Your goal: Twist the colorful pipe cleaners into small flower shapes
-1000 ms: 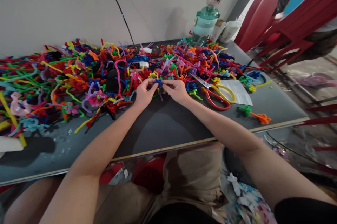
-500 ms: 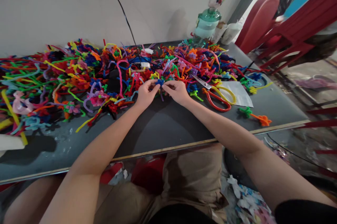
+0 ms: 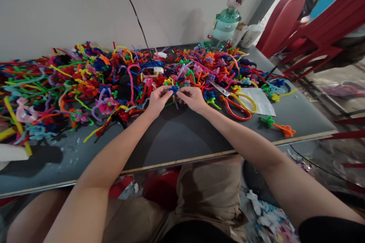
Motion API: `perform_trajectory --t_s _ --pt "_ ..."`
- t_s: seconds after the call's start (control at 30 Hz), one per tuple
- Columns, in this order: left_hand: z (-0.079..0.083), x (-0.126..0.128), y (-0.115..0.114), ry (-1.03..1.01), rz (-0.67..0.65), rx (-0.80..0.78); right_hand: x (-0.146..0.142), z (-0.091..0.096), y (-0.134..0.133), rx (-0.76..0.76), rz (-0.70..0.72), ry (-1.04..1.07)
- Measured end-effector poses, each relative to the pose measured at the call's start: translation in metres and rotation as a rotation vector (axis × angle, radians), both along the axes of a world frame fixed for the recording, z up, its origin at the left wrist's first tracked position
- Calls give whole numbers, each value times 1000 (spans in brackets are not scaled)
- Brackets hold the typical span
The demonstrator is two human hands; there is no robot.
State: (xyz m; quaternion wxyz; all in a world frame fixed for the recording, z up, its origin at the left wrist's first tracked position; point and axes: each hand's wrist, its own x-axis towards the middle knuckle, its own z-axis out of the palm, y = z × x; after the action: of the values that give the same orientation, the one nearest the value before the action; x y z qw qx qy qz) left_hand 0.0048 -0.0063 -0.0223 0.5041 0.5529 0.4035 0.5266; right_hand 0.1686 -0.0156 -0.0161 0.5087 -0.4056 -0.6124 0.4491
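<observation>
A small blue pipe-cleaner flower is pinched between my two hands, just above the near edge of the heap. My left hand grips its left side with thumb and forefinger. On the other side, my right hand holds it by the fingertips. A purple stem hangs below the flower. Behind the hands lies a long heap of coloured pipe cleaners, many bent into flowers. Scissors with one red and one yellow handle rest to the right of my right hand.
A clear plastic bag lies beside the scissors, near a green and orange pipe-cleaner piece. A green-lidded bottle and paper cups stand at the back right. A black cable hangs down into the heap. Red chairs are at the right.
Both hands keep hold of the blue flower in nearly the same place, with only slight finger movement. The whole view has shifted a little.
</observation>
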Motion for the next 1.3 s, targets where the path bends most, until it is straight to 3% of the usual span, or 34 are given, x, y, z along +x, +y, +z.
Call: perform_trajectory --t_s 0.3,0.6,0.73,0.93,1.03,1.17,1.3 --pt "-5 -5 5 26 -18 34 1 -1 4 -66 70 92" --pt "2 1 -12 320 23 304 5 5 1 -242 256 400" --pt "6 2 -17 344 41 328 5 7 -1 -319 306 436" --pt "11 0 -18 366 -77 277 8 16 2 -492 199 557" --pt "13 0 -17 281 -121 239 11 18 4 -530 158 558" --pt "14 0 -15 145 -128 154 11 16 4 -530 159 501" --pt "18 2 -25 252 -103 214 9 15 3 -553 181 464"
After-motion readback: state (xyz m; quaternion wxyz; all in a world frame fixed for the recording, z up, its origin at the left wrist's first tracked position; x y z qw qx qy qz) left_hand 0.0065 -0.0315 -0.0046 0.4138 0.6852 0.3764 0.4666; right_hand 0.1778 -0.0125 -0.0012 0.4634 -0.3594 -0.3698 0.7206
